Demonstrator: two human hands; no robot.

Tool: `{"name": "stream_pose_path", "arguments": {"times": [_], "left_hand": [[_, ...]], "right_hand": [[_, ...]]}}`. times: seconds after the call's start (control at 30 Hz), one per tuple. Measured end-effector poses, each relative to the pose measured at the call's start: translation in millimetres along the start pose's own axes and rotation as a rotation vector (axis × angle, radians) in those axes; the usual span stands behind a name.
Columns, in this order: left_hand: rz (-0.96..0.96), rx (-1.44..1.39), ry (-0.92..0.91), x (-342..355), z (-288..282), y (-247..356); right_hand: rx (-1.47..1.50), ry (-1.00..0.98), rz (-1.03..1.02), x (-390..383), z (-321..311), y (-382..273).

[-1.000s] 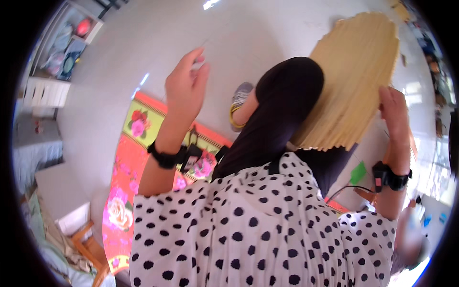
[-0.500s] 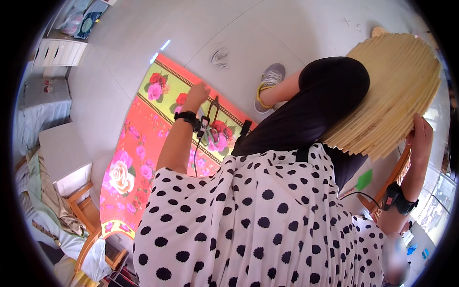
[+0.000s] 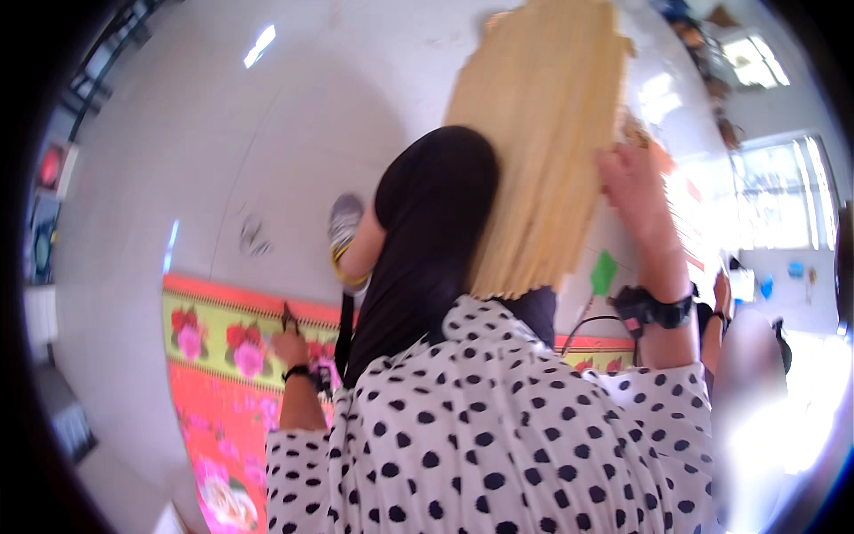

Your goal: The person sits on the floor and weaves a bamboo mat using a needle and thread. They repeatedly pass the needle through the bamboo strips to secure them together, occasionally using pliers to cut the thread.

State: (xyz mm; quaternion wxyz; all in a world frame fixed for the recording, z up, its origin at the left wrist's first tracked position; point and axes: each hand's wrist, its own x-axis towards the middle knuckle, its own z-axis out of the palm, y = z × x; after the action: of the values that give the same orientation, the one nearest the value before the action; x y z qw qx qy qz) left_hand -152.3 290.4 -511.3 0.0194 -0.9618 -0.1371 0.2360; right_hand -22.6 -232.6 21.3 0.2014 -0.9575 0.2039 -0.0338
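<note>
A pale straw-coloured bundle of thin strips, like a ribbed panel (image 3: 538, 133), lies against the black-trousered knee (image 3: 436, 169). My right hand (image 3: 632, 187) has its fingers curled on the bundle's right edge. Low on the left, over the flowered mat (image 3: 222, 409), my left hand (image 3: 286, 345) is closed on a slim dark tool (image 3: 289, 316), which is small and partly hidden. Both wrists wear black strapped devices, the right one with a cable.
A sneakered foot (image 3: 345, 222) rests on the tiled floor (image 3: 178, 133). A green leaf-shaped piece (image 3: 603, 271) is beside the leg. Another person's hand (image 3: 721, 294) shows at the right. Shelves line the left rim; bright windows (image 3: 774, 191) are on the right.
My left hand has dropped from mid-air to the dark tool on the mat and closed on it. My right hand stays at the bundle's edge as the view shifts.
</note>
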Motion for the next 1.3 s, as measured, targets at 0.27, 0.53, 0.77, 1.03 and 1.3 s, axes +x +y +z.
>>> {"name": "stream_pose_path", "arguments": {"times": [0.27, 0.53, 0.77, 1.03, 1.3], "left_hand": [[0.079, -1.694, -0.072, 28.9, -230.3, 86.2], [1.169, -1.624, -0.131, -101.2, -418.7, 241.2], [1.331, -1.368, -0.099, -145.6, -407.3, 290.3], [1.320, -1.333, 0.109, -149.8, -404.1, 307.3], [1.313, -1.341, 0.087, -158.2, -409.9, 312.8]], "right_hand": [[0.154, 0.016, -0.048, -10.0, 8.4, -30.4], [0.211, 0.051, 0.036, -13.7, 15.7, -27.6], [0.308, 0.093, 0.076, -22.0, 21.4, -20.2], [0.374, 0.145, 0.115, -25.7, 24.9, -23.5], [0.224, 0.185, -0.014, -24.6, 24.0, -31.5]]}}
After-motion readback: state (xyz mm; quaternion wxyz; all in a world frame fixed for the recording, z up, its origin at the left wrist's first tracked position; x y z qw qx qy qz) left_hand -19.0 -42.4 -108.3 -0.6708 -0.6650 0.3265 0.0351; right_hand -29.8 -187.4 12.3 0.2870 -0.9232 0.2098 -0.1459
